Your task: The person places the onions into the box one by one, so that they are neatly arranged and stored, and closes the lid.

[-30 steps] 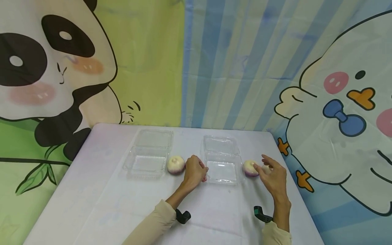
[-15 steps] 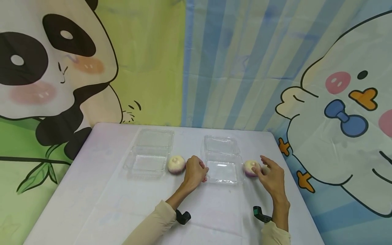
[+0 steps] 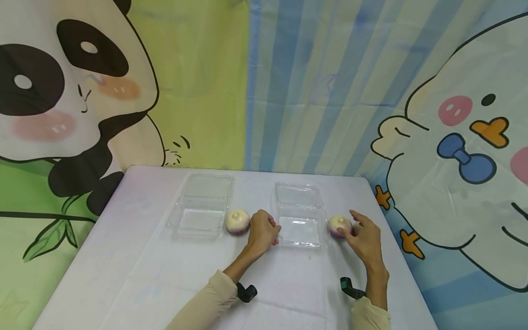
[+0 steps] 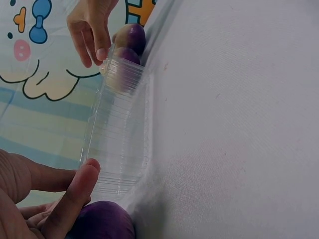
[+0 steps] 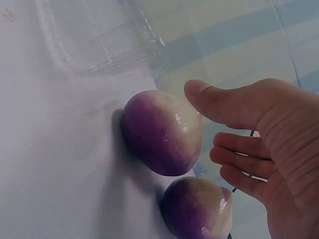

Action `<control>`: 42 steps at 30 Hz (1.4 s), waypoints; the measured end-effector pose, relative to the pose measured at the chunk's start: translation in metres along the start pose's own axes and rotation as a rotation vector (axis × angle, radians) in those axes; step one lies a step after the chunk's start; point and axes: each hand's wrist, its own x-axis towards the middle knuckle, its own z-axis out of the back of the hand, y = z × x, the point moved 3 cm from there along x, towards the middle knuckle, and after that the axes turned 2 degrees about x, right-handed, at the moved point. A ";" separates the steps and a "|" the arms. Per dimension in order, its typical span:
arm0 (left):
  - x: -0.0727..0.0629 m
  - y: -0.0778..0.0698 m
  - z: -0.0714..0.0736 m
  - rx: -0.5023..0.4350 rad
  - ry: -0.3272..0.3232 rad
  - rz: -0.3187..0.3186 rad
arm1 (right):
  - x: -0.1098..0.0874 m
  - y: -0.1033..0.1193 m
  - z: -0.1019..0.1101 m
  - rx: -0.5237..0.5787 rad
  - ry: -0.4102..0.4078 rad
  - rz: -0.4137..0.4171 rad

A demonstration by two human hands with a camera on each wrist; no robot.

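Since earlier, the right hand (image 3: 367, 240) has edged left, loosely open and holding nothing, thumb beside the middle turnip (image 3: 336, 224); in the head view it mostly hides the right turnip (image 5: 193, 209). The left hand (image 3: 261, 232), by the left turnip (image 3: 237, 222), has fingertips at the left edge of the right box (image 3: 299, 233); whether they pinch it, I cannot tell.

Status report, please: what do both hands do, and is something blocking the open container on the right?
Left hand pinching right-side container's rim. Right hand beside two purple-white vegetables, gripping neither. Container open, empty; no obstruction seen.
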 end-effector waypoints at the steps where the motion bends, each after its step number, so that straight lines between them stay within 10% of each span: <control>1: 0.000 0.000 0.000 0.000 0.000 -0.002 | 0.000 0.000 0.000 0.004 -0.002 0.001; 42: -0.001 -0.003 0.000 0.016 0.002 -0.007 | 0.007 -0.004 -0.011 -0.060 0.113 -0.037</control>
